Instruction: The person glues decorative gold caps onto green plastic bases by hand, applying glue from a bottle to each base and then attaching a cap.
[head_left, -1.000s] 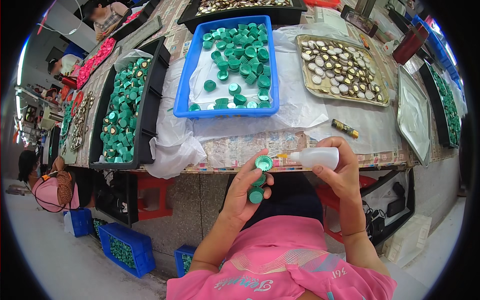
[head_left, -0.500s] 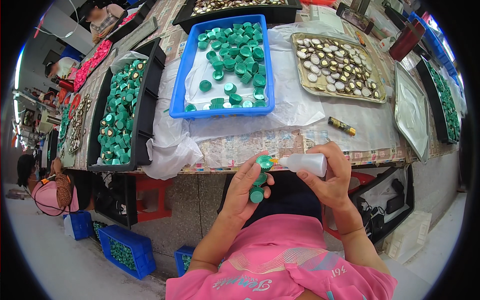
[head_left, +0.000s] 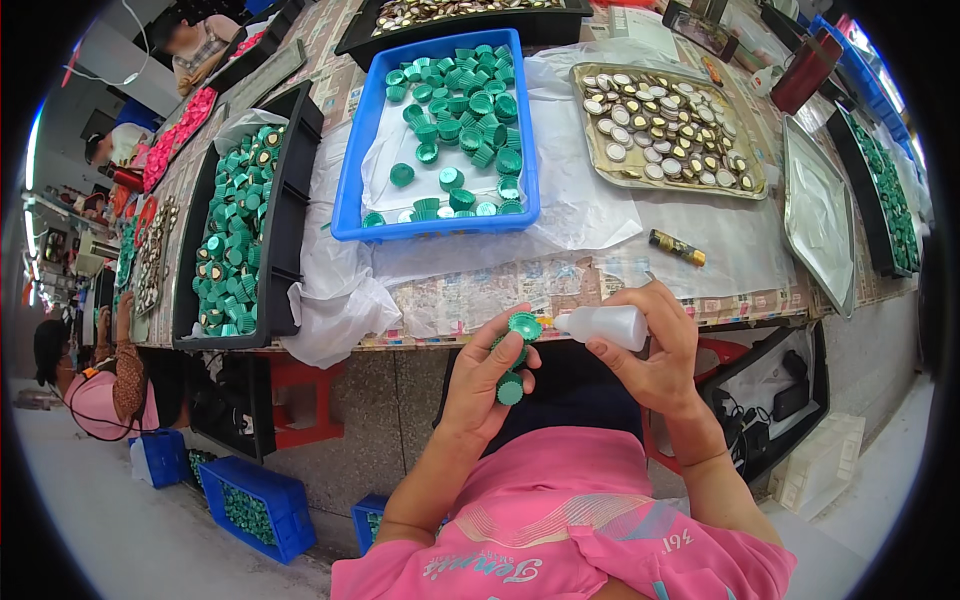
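Several small green fluted caps [head_left: 510,388] sit in my left hand [head_left: 477,383], stacked in a row along the fingers; the top one turns its hollow side toward the bottle. My right hand [head_left: 662,345] grips a white squeeze bottle [head_left: 612,326] on its side, its nozzle pointing left, a little apart from the top cap. Beyond my hands, a blue tray [head_left: 435,232] with a white liner holds many more green caps. On the right, a metal tray [head_left: 690,186] carries round discs with pale and gold faces.
A black and gold cylinder [head_left: 677,248] lies near the table edge. Left stands a black crate [head_left: 282,215] of green caps; at the far right are an empty metal tray [head_left: 820,215] and another black crate [head_left: 878,195]. Blue crates [head_left: 285,510] sit on the floor. Co-workers are at the left.
My right hand has drawn the bottle's nozzle slightly back from the top cap. The left hand still holds the caps, its thumb shifted over the middle one. The view has moved a little.
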